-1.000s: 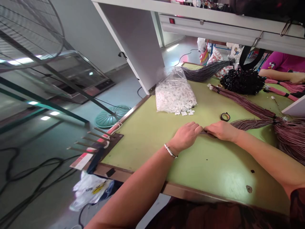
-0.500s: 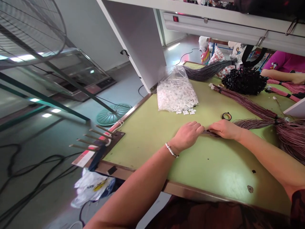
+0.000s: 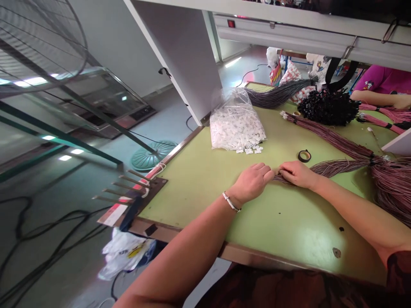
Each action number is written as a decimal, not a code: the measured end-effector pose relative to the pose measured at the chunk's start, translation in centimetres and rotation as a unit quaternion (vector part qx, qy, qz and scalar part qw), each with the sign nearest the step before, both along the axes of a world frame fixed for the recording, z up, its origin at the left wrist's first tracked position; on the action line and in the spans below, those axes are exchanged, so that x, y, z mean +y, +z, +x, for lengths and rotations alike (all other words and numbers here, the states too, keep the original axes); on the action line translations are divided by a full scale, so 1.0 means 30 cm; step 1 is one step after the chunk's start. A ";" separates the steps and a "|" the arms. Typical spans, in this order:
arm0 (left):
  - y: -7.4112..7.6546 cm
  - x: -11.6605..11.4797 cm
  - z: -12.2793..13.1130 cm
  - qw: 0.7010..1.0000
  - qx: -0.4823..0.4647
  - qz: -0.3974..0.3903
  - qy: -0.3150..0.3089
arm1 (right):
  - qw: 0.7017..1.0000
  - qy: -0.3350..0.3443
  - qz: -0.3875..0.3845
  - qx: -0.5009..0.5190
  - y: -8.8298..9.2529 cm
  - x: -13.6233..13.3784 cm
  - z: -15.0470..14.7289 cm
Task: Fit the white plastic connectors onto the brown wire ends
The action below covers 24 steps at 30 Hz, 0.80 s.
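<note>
My left hand (image 3: 252, 182) and my right hand (image 3: 297, 173) rest close together on the green table (image 3: 289, 222), fingers curled. Both pinch the near end of a bundle of thin pinkish-brown wires (image 3: 334, 167) that runs off to the right into a thick mass of the same wires (image 3: 393, 184). A silver bracelet (image 3: 230, 202) sits on my left wrist. What lies right under my fingertips is hidden.
A clear bag of small white connectors (image 3: 236, 124) lies behind my hands, a small tape roll (image 3: 303, 155) beside it. More wire bundles (image 3: 324, 134) and a black heap (image 3: 327, 107) lie farther back. Another person's arm (image 3: 379, 98) rests at far right. A pin rack (image 3: 128, 188) juts off the left edge.
My right hand has drawn slightly back along the wire bundle; the left hand stays put. The view shifted a little.
</note>
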<state>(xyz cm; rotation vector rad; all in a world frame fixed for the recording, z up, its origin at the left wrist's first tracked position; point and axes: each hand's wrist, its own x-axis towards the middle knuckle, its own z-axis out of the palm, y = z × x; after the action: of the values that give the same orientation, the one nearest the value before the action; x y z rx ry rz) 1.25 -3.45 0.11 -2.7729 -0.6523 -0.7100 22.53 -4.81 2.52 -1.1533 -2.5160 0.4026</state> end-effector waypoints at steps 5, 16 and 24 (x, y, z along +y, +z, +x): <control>0.003 -0.001 -0.003 1.000 0.003 0.008 -0.006 | 0.991 0.026 -0.088 0.101 0.021 -0.008 0.029; 0.035 -0.025 -0.006 0.999 0.020 0.033 -0.008 | 0.989 -0.059 -0.103 0.089 0.037 0.006 -0.018; 0.059 -0.048 0.002 0.995 -0.005 0.090 -0.031 | 0.969 -0.186 -0.156 -0.050 0.010 0.039 -0.075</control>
<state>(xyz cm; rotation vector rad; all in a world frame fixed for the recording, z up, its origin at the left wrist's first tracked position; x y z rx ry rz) 1.31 -4.89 1.89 -2.6347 -0.4799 -0.7564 20.28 -3.65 2.82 -1.7651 -2.2946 0.6659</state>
